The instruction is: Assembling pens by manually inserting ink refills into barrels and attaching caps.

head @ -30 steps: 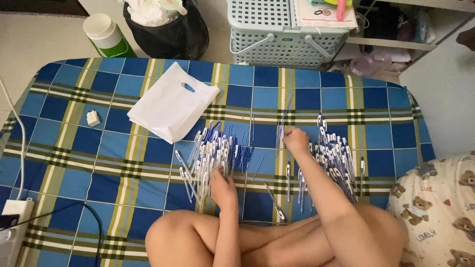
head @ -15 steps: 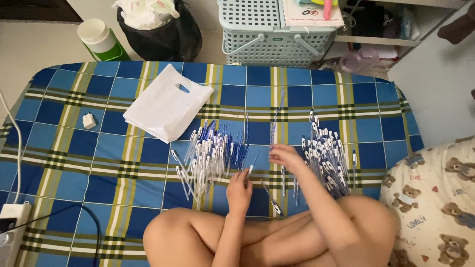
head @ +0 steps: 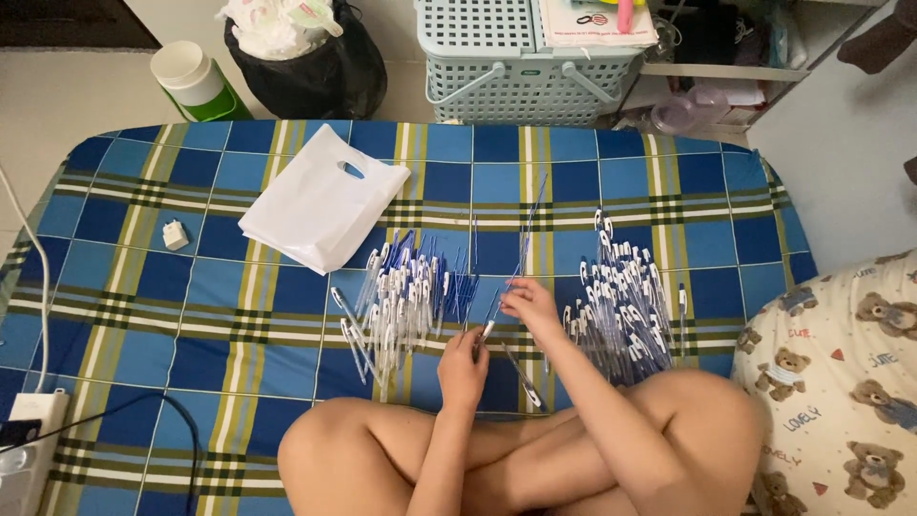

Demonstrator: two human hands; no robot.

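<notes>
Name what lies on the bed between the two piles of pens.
In the head view, between the left pile of pens and the right pile, both hands meet, left hand and right hand, holding one pen.

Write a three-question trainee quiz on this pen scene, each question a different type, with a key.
1. True or false: the white plastic bag lies on the checked blue bedcover, beyond the left pile of pens.
2. Multiple choice: which hand is nearer the right pile of pens? A. left hand B. right hand C. neither, both rest on the knees
3. Fill in: the green container with a white lid stands on the floor beside a black ____.

Key: 1 true; 2 B; 3 bin bag. Both hands meet over one pen between the piles; which fingers grip it is too small to tell.
</notes>
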